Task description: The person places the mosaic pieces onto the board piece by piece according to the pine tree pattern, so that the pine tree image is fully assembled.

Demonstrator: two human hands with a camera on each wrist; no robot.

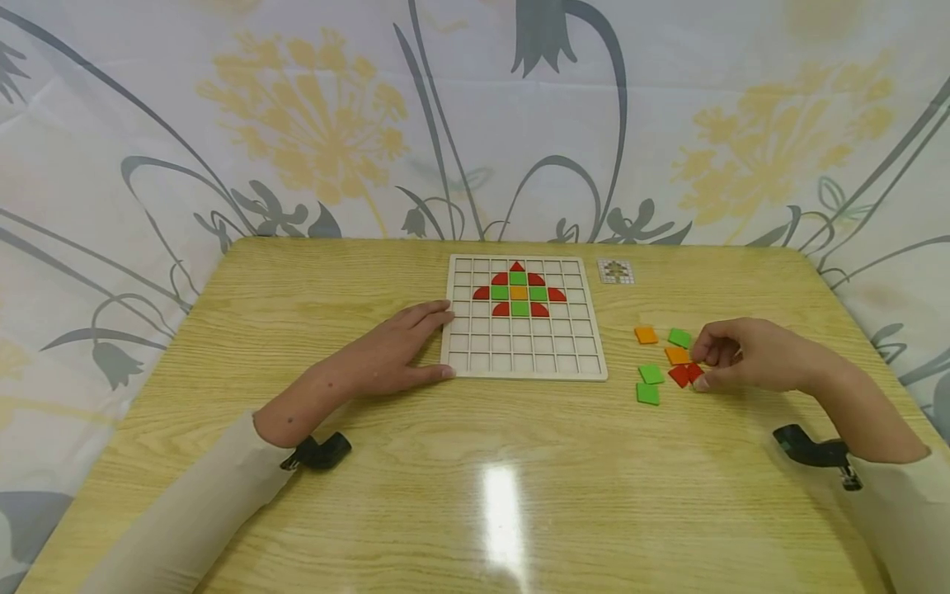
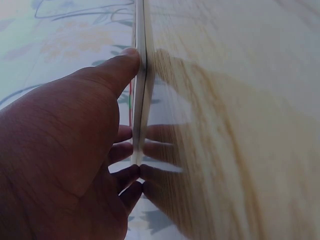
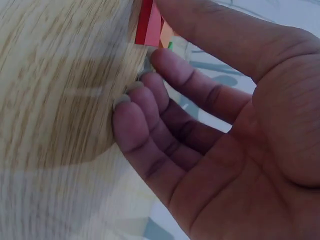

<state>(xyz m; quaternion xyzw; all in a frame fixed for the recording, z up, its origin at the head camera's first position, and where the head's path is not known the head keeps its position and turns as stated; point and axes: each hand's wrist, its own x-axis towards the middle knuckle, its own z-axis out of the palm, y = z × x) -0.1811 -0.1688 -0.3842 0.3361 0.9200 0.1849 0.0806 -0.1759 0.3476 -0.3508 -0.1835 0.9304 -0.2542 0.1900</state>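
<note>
A white gridded board (image 1: 519, 355) carries red, green and orange tiles in a pattern. My left hand (image 1: 401, 351) rests at its left edge, thumb and fingers spread straight along the side. In the left wrist view the thumb and fingertips of the left hand (image 2: 75, 130) touch the board's edge (image 2: 141, 85). On the right, my right hand (image 1: 757, 356) pinches a red tile (image 1: 694, 373) between thumb and index finger at the table. The right wrist view shows this red tile (image 3: 152, 30) by the thumb tip, with the other fingers curled.
Beside the right hand lie another red tile (image 1: 679, 376), orange tiles (image 1: 646, 335) and several green tiles (image 1: 648, 393). A small pattern card (image 1: 617, 271) is at the board's upper right. Floral cloth (image 1: 475, 124) stands behind the wooden table (image 1: 371, 511).
</note>
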